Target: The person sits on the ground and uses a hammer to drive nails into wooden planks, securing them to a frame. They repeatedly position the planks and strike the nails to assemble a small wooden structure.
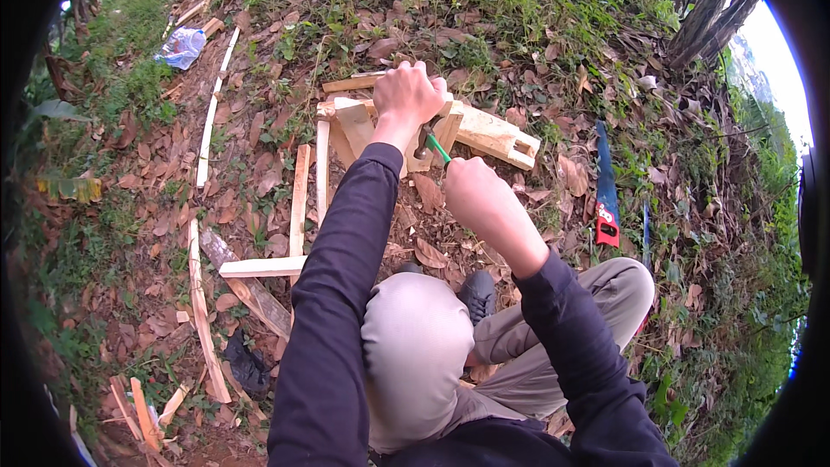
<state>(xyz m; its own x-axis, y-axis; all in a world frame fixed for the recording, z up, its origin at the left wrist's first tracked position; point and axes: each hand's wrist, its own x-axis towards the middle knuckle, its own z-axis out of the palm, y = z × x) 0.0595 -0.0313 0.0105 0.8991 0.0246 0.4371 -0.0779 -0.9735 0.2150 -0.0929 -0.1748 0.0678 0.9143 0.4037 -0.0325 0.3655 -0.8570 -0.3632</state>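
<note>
My right hand (pixel 480 197) is closed round the green handle of a hammer (pixel 438 149). Its dark metal head lies close against pale cut timber, just right of my left wrist. My left hand (pixel 410 97) is closed at the top of a small wooden frame (pixel 353 125) made of short blocks and slats. What its fingers grip is hidden behind the back of the hand. To the right of the frame extends a thick wooden beam (pixel 494 137) with a slot cut in its end.
A handsaw (pixel 608 195) with a red handle lies on the leafy ground at right. Long wooden strips (pixel 218 108), a plank (pixel 251 287) and a short batten (pixel 262 267) lie at left. A clear plastic bag (pixel 182 47) is farther off. Offcuts (pixel 144 413) sit at lower left.
</note>
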